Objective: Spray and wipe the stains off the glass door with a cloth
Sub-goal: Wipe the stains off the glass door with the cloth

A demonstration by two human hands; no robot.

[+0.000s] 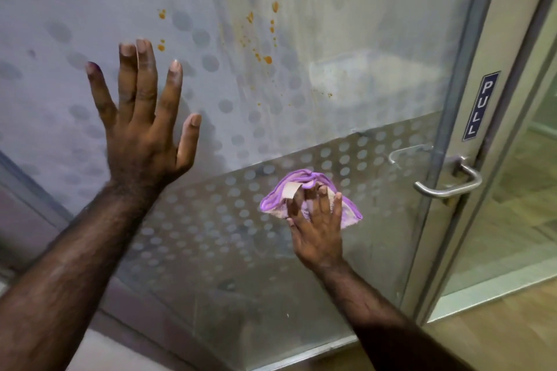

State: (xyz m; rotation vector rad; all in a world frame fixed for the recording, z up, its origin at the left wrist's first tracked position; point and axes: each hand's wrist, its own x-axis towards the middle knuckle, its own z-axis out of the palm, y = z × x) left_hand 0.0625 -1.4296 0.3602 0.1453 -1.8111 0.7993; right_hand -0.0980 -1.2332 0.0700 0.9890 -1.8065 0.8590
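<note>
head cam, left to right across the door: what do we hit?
left hand flat on the glass door → orange stains → right hand pressing the purple cloth → door handle → PULL sign

Two bare forearms and hands, seen from a head-worn camera

No sleeve, glove, watch or ring is seen on either arm; both forearms are covered with fine hair up to the wrists. A purple stain is seen on the little fingertip of the left hand (141, 126). Short, unpainted nails are shown on the right hand (316, 232).
</note>
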